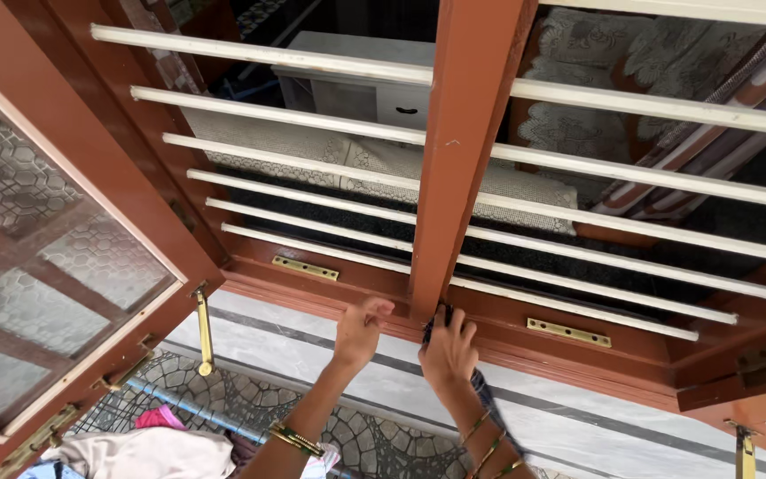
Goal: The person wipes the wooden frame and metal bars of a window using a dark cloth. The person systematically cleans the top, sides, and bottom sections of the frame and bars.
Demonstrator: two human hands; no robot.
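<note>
My bangled forearms reach up to the bottom rail of the window frame (489, 310). My right hand (448, 350) grips a small dark object (436, 324), perhaps a cloth, pressed against the foot of the central brown post (467, 142). My left hand (358, 333) is loosely curled, fingertips resting on the rail's edge just beside it, holding nothing. To do this well, I judge I should brace with the left and keep the right pushed firmly into the corner. Brass plates (305, 268) sit on the sill. The patterned-glass shutter (46, 266) swings open at left. Beyond the white bars (312, 146), a lace-covered sofa (383, 160) and white cabinet (365, 89).
</note>
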